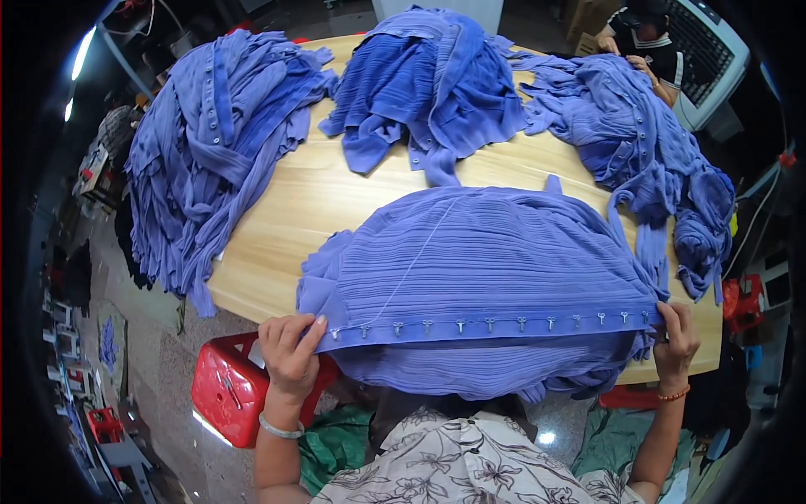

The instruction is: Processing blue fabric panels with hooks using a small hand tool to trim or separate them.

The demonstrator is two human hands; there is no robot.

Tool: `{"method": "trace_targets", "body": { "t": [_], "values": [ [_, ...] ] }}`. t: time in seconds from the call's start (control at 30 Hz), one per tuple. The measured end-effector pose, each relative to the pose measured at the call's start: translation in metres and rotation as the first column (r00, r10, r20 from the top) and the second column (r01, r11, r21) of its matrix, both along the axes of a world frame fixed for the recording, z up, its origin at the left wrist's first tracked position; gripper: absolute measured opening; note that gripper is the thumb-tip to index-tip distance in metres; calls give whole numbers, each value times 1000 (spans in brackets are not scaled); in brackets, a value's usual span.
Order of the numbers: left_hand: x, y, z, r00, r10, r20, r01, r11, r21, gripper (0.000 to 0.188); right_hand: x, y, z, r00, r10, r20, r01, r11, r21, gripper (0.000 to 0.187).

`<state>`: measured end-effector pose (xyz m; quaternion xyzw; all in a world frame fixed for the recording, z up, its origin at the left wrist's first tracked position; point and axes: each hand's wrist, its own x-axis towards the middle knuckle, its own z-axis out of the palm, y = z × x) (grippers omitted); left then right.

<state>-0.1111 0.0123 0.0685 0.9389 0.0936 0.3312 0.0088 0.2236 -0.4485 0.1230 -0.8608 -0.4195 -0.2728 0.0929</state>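
Note:
A purple-blue ribbed knit cardigan (487,252) lies spread over the near side of the table. Along its near edge runs a flat band (504,325) with a row of several pale buttons or thread knots, too small to tell which. My left hand (291,344) pinches the left end of this band, and my right hand (677,334) grips its right end, so the band is stretched straight between them. A loose pale thread (413,262) trails across the ribbing to the band's left part. Below the band, more of the knit hangs over the table's front edge.
Purple-blue knit garments are heaped at the left (227,126), the back middle (428,84) and the right (621,126) of the wooden table (260,244). Behind the right heap a person (646,42) handles fabric. A red stool (227,391) stands below my left hand.

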Motion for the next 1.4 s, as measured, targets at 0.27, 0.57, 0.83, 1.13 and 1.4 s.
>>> {"method": "trace_targets", "body": {
  "t": [0.27, 0.57, 0.83, 1.13, 1.4],
  "values": [
    [-14, 6, -4, 999, 51, -18, -50, 998, 40, 40, 1, -16, -14, 999, -33, -17, 33, 999, -19, 49],
    [-18, -4, -6, 931, 89, -355, -133, 986, -102, 51, 20, -60, -48, 907, -391, -154, 354, 909, -219, 51],
    [4, -20, 19, 996, 31, -81, -56, 944, -324, 37, 24, -53, -39, 906, -371, -202, 352, 928, -124, 45],
    [29, -15, -1, 983, -48, -175, -32, 903, -429, 27, 6, -2, -15, 956, -172, -236, 180, 984, 12, 40],
    [33, -12, 0, 988, -90, -125, -1, 810, -587, 17, -9, 32, -7, 964, -58, -258, 64, 998, 15, 40]
  ]
}}
